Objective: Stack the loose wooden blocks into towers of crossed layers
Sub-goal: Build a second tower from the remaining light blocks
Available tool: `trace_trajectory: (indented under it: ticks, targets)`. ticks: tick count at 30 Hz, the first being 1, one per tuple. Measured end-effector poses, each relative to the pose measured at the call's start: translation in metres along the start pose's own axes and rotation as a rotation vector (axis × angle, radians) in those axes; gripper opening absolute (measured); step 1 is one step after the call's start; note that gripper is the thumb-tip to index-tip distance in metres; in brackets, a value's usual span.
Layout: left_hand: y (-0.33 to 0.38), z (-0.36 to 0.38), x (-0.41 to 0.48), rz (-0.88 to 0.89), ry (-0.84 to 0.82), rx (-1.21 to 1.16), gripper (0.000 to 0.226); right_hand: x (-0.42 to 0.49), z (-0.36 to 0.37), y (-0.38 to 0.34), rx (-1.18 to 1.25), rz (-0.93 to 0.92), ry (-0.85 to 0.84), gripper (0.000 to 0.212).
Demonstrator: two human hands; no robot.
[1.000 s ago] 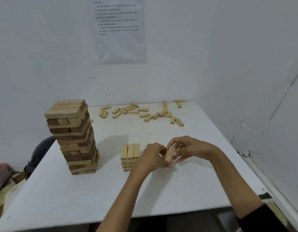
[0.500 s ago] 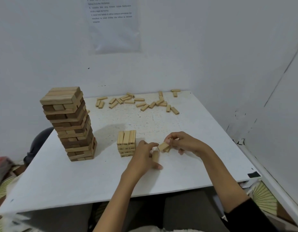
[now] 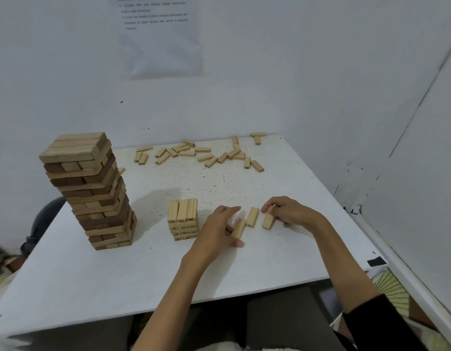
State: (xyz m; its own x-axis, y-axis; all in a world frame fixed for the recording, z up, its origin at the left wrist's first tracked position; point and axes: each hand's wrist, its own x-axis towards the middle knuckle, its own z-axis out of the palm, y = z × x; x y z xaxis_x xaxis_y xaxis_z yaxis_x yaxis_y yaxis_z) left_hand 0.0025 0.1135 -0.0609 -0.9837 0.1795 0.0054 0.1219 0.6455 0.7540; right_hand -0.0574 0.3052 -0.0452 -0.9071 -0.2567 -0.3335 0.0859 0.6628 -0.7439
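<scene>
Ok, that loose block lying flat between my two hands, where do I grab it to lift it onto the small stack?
Probably pinch the middle block across its two long sides near mid-length, fingers coming straight down. It lies flat on the table with narrow gaps to the left block and right block, so above is the open approach.
</scene>
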Motion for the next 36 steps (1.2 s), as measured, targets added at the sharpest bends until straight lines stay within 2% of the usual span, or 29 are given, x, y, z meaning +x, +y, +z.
trace_trajectory:
  ticks: [3, 6, 8, 16, 22, 25, 30, 36]
  targets:
    - [-0.002, 0.0, 0.004, 0.015, -0.026, 0.002, 0.08, 0.003, 0.005, 0.004, -0.044, -0.09, 0.068, 0.02]
    - [-0.004, -0.001, 0.005, 0.026, -0.058, 0.005, 0.073, 0.003, 0.008, 0.001, -0.134, -0.203, 0.05, 0.05]
    - [-0.005, -0.001, 0.005, 0.032, -0.065, 0.028, 0.07, 0.003, 0.012, -0.003, -0.194, -0.253, 0.03, 0.059]
    - [-0.008, 0.0, 0.01, 0.018, -0.016, 0.033, 0.077, 0.001, 0.02, -0.004, -0.156, -0.296, -0.004, 0.055]
    - [-0.008, 0.0, 0.014, 0.029, -0.067, 0.043, 0.085, -0.005, 0.001, -0.001, -0.218, -0.265, -0.171, 0.078]
    - [-0.007, 0.003, 0.018, 0.057, -0.126, 0.058, 0.083, -0.006, -0.006, 0.0, -0.254, -0.256, -0.194, 0.073]
    - [-0.006, 0.004, 0.022, 0.066, -0.103, 0.051, 0.078, -0.003, 0.001, 0.002, -0.21, -0.277, -0.084, 0.057]
    - [-0.007, 0.001, 0.021, 0.075, -0.059, 0.046, 0.078, -0.001, 0.011, 0.003, -0.143, -0.294, -0.033, 0.063]
